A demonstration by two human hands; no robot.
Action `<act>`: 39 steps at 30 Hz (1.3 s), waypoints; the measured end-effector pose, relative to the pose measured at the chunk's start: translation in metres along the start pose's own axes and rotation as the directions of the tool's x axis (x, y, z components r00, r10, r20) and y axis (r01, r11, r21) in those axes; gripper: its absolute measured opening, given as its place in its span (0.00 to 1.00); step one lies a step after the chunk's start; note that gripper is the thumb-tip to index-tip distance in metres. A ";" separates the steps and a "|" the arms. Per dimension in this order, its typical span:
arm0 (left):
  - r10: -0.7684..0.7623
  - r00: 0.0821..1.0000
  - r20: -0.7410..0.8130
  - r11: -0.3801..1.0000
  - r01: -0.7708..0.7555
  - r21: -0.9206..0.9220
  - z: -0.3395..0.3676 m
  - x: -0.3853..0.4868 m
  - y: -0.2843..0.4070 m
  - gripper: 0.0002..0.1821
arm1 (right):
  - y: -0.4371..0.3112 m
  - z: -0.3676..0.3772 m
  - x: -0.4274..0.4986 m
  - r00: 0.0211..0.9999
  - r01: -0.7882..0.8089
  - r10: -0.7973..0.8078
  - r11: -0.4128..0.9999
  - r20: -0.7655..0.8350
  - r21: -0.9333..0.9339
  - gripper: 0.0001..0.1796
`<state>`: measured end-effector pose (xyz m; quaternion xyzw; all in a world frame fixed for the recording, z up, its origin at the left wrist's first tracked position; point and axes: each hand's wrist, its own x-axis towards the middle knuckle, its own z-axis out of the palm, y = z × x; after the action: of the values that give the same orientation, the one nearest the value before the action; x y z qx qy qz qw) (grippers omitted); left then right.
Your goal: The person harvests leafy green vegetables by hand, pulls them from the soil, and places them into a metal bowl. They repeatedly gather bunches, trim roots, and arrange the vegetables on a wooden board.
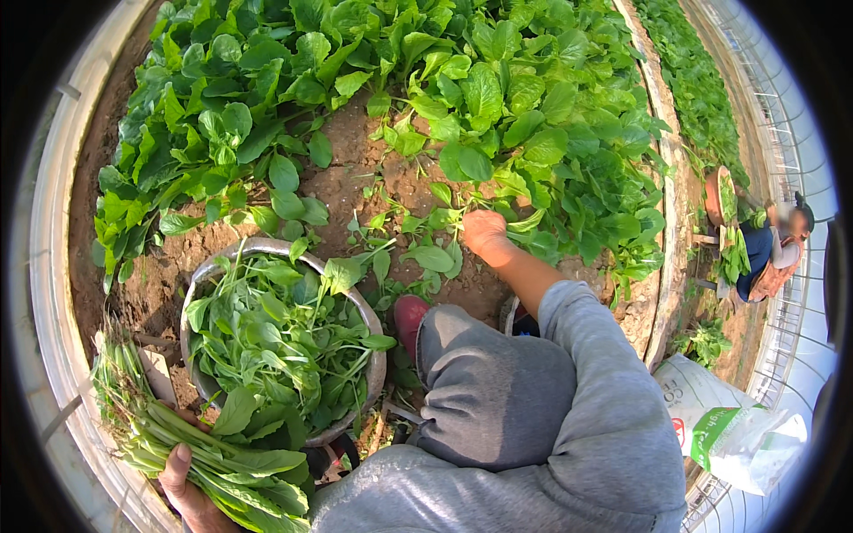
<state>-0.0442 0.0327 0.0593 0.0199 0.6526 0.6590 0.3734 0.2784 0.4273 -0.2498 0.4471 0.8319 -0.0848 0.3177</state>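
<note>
In my left hand (178, 472) lies a thick bunch of leafy greens (233, 460), held by the stems, with roots at its upper end. My right hand (484, 231) reaches into the bed and is closed around the base of a leafy green plant (460, 212) at soil level. Its fingertips are partly hidden by leaves. Between my hands stands a round basin (376, 373) heaped with picked greens (280, 333). Small loose plants (426, 256) grow or lie on the soil just left of my right hand.
Dense leafy greens (493, 93) fill the bed ahead, around a patch of bare soil (346, 146). A plank-like border (666, 133) runs along the right. Beyond it another person (776, 256) sits near a bowl (716, 193). A plastic sack (733, 420) bearing writing lies at lower right.
</note>
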 end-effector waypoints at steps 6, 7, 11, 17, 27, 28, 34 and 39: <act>-0.002 0.999 -0.049 0.999 0.004 0.032 0.000 0.000 -0.001 0.38 | -0.010 -0.037 0.016 0.887 -0.035 -0.068 0.976 0.457 0.213 0.18; -0.001 0.999 -0.050 0.999 0.003 0.039 -0.001 0.000 -0.001 0.38 | -0.012 -0.039 0.017 0.917 0.050 -0.098 0.990 0.387 0.131 0.17; -0.004 0.998 -0.068 0.999 0.007 0.050 0.002 -0.001 -0.001 0.39 | -0.008 -0.052 0.014 0.991 -0.023 0.049 0.977 -0.122 0.212 0.12; 0.019 0.999 -0.032 0.998 -0.017 0.061 0.011 0.004 0.001 0.38 | 0.019 -0.007 0.039 0.963 -0.240 0.262 0.940 -0.063 0.243 0.11; -0.008 0.999 -0.050 0.999 0.010 0.042 0.008 0.010 0.001 0.38 | 0.007 -0.030 0.045 0.984 -0.122 0.007 0.750 0.178 0.650 0.23; -0.003 0.998 -0.058 0.999 0.005 0.041 0.008 0.009 0.000 0.38 | -0.014 -0.043 0.034 0.978 -0.078 -0.096 0.659 0.187 0.748 0.22; -0.012 0.999 -0.035 0.998 0.015 0.067 0.009 0.005 0.003 0.38 | -0.128 -0.062 -0.022 0.801 0.597 -0.570 0.785 -0.185 0.167 0.28; -0.005 0.998 -0.058 0.997 0.009 0.083 0.012 0.001 0.008 0.37 | -0.149 -0.020 -0.025 0.810 0.586 -0.582 0.808 -0.064 0.059 0.22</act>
<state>-0.0428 0.0445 0.0679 0.0143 0.6900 0.6303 0.3557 0.1604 0.3314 -0.2400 0.1835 0.9317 -0.2003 0.2412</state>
